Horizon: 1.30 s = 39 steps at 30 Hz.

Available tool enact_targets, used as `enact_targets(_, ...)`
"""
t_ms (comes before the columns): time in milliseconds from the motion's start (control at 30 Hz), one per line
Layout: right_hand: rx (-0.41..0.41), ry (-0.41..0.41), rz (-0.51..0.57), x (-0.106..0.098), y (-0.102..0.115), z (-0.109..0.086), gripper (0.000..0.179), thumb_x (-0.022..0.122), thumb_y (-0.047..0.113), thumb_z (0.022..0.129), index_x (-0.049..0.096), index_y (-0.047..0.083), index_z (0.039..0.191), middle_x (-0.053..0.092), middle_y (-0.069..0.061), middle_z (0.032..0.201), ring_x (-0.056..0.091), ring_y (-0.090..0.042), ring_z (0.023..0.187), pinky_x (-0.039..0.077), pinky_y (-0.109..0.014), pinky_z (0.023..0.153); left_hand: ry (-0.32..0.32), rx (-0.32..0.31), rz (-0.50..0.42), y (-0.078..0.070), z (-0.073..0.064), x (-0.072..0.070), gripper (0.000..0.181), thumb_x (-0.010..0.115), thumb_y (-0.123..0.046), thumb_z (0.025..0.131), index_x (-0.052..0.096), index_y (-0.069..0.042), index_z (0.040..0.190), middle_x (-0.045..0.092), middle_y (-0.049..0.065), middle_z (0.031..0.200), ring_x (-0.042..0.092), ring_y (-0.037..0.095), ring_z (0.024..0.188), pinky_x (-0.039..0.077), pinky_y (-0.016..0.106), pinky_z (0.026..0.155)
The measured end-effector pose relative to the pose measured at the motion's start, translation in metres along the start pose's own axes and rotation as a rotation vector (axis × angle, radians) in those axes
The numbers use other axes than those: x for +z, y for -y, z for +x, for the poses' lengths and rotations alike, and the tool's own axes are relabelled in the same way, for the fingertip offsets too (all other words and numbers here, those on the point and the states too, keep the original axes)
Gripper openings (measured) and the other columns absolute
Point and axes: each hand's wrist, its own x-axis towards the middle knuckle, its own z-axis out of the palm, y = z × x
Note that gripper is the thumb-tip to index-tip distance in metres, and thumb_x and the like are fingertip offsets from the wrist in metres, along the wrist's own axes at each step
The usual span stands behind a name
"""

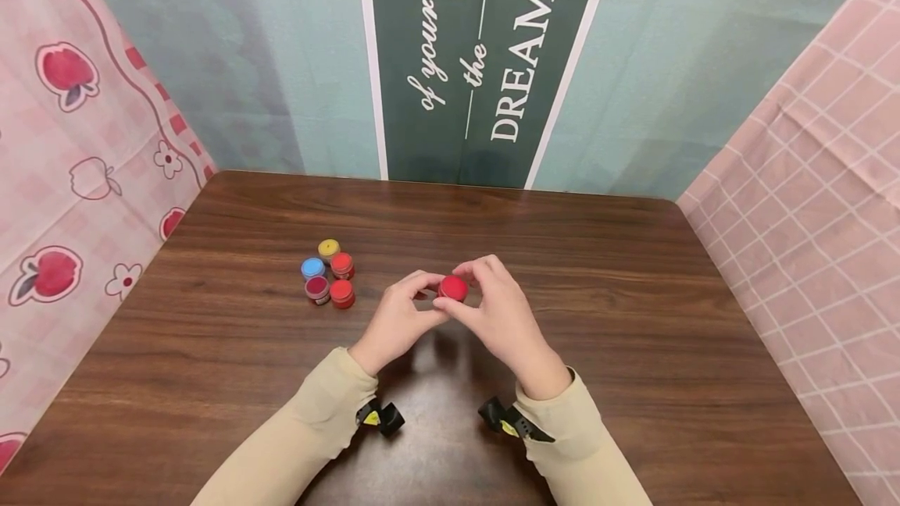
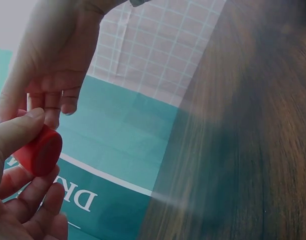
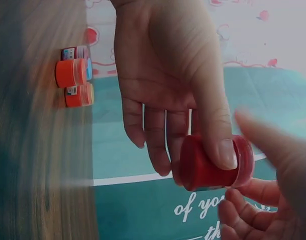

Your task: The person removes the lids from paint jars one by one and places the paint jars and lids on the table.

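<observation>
A person wears long cream sleeves of plain fabric, the left sleeve point(image 1: 281, 440) and the right sleeve point(image 1: 591, 451) both lightly wrinkled and finished with a gathered cuff at the wrist. Over the fabric sit matching bands: a left black strap point(image 1: 363, 412) with a yellow marking point(image 1: 372, 418) and a small, dark, blocky mount point(image 1: 391, 418), and a right black strap point(image 1: 536, 429) bearing a similar yellow patch point(image 1: 509, 428) and black block point(image 1: 491, 412). The left hand point(image 1: 399, 314) and right hand point(image 1: 504, 318) are bare.
</observation>
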Motion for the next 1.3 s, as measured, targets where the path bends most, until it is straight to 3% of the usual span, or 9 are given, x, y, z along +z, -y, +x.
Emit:
enact_targets(133, -0.043, 0.009, 0.004, -0.002, 0.000, 0.000, 0.040, 0.080, 0.018, 0.073, 0.066, 0.003, 0.108, 0.056, -0.004, 0.099, 0.057, -0.016, 0.082, 0.051, -0.031, 0.071, 0.002, -0.007, 0.005, 0.000, 0.001, 0.000, 0.032, 0.078, -0.012, 0.074, 0.068, -0.007, 0.104, 0.063, -0.001, 0.094, 0.057, 0.014, 0.091, 0.049, 0.042, 0.081)
enact_targets(400, -0.141, 0.185, 0.160, -0.014, -0.005, 0.001, 0.038, 0.071, 0.005, 0.081, 0.061, 0.004, 0.117, 0.058, -0.005, 0.119, 0.056, -0.016, 0.108, 0.046, -0.034, 0.091, 0.000, 0.014, 0.039, 0.001, 0.001, -0.001, 0.038, 0.080, -0.018, 0.074, 0.066, -0.009, 0.108, 0.063, -0.003, 0.097, 0.058, 0.011, 0.091, 0.048, 0.038, 0.083)
enact_targets(500, -0.116, 0.156, 0.138, -0.014, -0.006, 0.001, 0.043, 0.075, 0.012, 0.078, 0.060, 0.005, 0.118, 0.058, -0.004, 0.118, 0.055, -0.016, 0.108, 0.045, -0.035, 0.091, -0.001, 0.017, 0.032, 0.002, 0.001, -0.001, 0.036, 0.079, -0.018, 0.075, 0.066, -0.009, 0.108, 0.063, -0.003, 0.097, 0.058, 0.011, 0.092, 0.048, 0.039, 0.082)
enact_targets(633, -0.047, 0.063, 0.049, -0.008, -0.003, 0.002, 0.045, 0.081, 0.023, 0.073, 0.063, 0.005, 0.110, 0.057, -0.001, 0.106, 0.057, -0.015, 0.093, 0.049, -0.032, 0.080, 0.002, 0.014, 0.013, 0.002, 0.000, 0.000, 0.033, 0.078, -0.014, 0.076, 0.067, -0.008, 0.106, 0.063, -0.002, 0.095, 0.057, 0.013, 0.093, 0.049, 0.040, 0.080)
enact_targets(733, -0.032, 0.031, 0.028, -0.005, -0.002, 0.001, 0.037, 0.081, 0.020, 0.073, 0.066, 0.006, 0.104, 0.056, -0.001, 0.097, 0.057, -0.014, 0.084, 0.050, -0.031, 0.075, 0.005, 0.009, 0.008, 0.001, 0.000, 0.000, 0.032, 0.079, -0.014, 0.075, 0.068, -0.009, 0.105, 0.063, -0.002, 0.094, 0.058, 0.013, 0.092, 0.048, 0.040, 0.080)
enact_targets(933, -0.116, 0.096, 0.046, -0.009, -0.005, 0.002, 0.034, 0.076, 0.011, 0.078, 0.066, 0.003, 0.110, 0.059, -0.004, 0.106, 0.060, -0.017, 0.092, 0.051, -0.032, 0.081, 0.003, 0.005, 0.029, 0.000, 0.000, 0.000, 0.036, 0.079, -0.015, 0.074, 0.067, -0.008, 0.107, 0.063, -0.002, 0.096, 0.058, 0.012, 0.091, 0.049, 0.040, 0.080)
enact_targets(1133, -0.183, 0.185, 0.145, -0.019, -0.009, 0.001, 0.036, 0.073, 0.005, 0.079, 0.063, 0.005, 0.114, 0.060, -0.005, 0.114, 0.057, -0.016, 0.106, 0.047, -0.035, 0.089, 0.031, 0.019, 0.039, 0.000, 0.001, 0.000, 0.037, 0.080, -0.019, 0.074, 0.067, -0.010, 0.108, 0.063, -0.004, 0.098, 0.058, 0.009, 0.091, 0.047, 0.037, 0.085)
enact_targets(1300, -0.175, 0.165, 0.121, -0.017, -0.009, 0.001, 0.043, 0.076, 0.014, 0.078, 0.060, 0.004, 0.117, 0.057, -0.005, 0.119, 0.055, -0.016, 0.107, 0.047, -0.034, 0.090, 0.038, 0.025, 0.030, 0.000, 0.000, 0.001, 0.035, 0.078, -0.016, 0.075, 0.066, -0.007, 0.107, 0.063, -0.002, 0.098, 0.058, 0.012, 0.092, 0.047, 0.039, 0.084)
